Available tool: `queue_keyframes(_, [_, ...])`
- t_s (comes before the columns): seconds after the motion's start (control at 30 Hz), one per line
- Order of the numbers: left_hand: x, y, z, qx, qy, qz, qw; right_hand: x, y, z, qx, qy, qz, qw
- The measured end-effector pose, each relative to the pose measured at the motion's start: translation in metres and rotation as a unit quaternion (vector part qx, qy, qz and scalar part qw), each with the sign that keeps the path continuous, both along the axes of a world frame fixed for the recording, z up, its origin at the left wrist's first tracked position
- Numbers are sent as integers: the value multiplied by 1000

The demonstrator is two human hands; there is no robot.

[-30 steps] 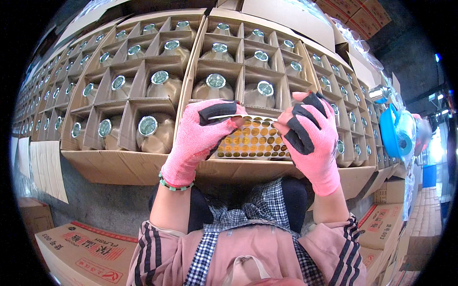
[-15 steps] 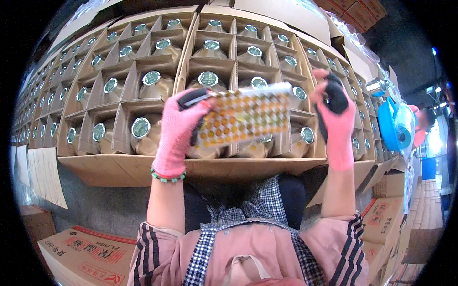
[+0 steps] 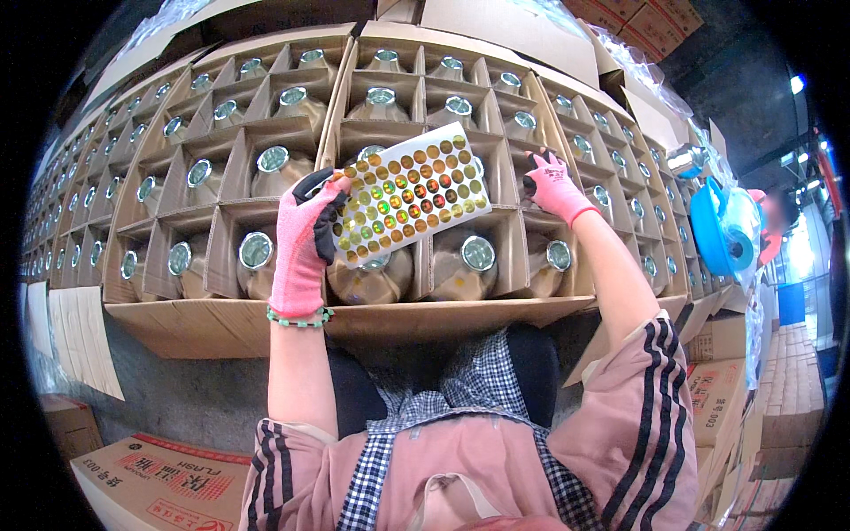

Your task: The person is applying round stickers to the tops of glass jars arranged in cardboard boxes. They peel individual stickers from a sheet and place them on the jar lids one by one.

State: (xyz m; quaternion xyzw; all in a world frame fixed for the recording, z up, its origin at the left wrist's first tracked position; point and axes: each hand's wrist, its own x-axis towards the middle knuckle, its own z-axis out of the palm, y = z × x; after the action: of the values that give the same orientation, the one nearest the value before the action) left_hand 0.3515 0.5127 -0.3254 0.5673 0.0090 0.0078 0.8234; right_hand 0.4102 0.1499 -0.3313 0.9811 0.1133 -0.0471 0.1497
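Note:
My left hand (image 3: pixel 305 237), in a pink and black glove, is closed on the left edge of a white sticker sheet (image 3: pixel 413 196). Rows of round, gold, shiny stickers cover the sheet, which tilts up to the right over the carton. My right hand (image 3: pixel 560 188), gloved alike, is lowered over a compartment to the right of the sheet. Its fingers are bent, and whatever lies under them is hidden. Gold-brown glass flasks (image 3: pixel 465 274) with silvery round mouths stand upright, one per compartment, in the cardboard carton (image 3: pixel 381 320). The sheet covers some of them.
More partitioned cartons of flasks (image 3: pixel 190 177) stretch to the left and right. Closed printed cartons (image 3: pixel 168 482) lie near my left side. At the far right are a blue basin (image 3: pixel 719 232), a metal container (image 3: pixel 686 161) and another person's pink sleeve (image 3: pixel 768 232).
My right hand has moved left and down from above the cartons into the compartment area. The sheet has swung up at its right end and shifted left with my left hand.

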Motion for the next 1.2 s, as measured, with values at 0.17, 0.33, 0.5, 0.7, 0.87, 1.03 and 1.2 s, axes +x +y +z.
queue_keyframes(0.17, [0, -1, 3, 3, 8, -5, 1000, -1, 3, -2, 8, -37, -1, 999])
queue_keyframes(0.33, [-3, -3, 8, -35, 23, -22, 999, -6, 0, 15, 198, -195, -36, 960])
queue_keyframes(0.5, [-6, -6, 6, 8, -21, -54, 998, -46, 71, 89, 570, -348, 47, 743])
queue_keyframes(0.7, [-14, -18, 13, 44, -48, -115, 991, -93, 157, 120, 288, -196, 243, 905])
queue_keyframes(0.87, [-16, -19, 18, 38, -73, -153, 985, -86, 157, 103, 288, -87, 181, 936])
queue_keyframes(1.03, [-17, -18, 17, 53, -76, -150, 984, -90, 160, 99, 283, -155, 209, 923])
queue_keyframes(1.2, [-16, -16, 14, -8, -76, -160, 984, -91, 164, 106, 327, -158, 241, 900])
